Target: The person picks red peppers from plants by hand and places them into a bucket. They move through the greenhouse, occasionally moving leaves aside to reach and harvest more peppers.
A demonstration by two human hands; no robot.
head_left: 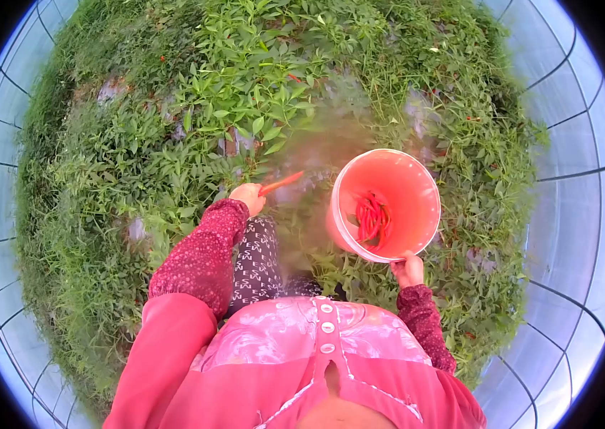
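Note:
My left hand (249, 198) is closed around one end of a red chili pepper (282, 183), which points up and to the right in front of my knee. With my right hand (408, 272) I grip the near rim of a red bucket (417, 200). The bucket tilts so that its mouth faces me. Inside, at the bottom, lies a small heap of red chili peppers (372, 218). The fingers of my right hand are partly hidden by the rim.
Leafy green pepper plants (245, 93) spread ahead and to both sides, with a few red peppers among them. Patches of greyish ground sheet (417, 114) show between the rows. A curved, translucent wall with dark ribs (567, 150) surrounds the plants. A blurry patch obscures the centre.

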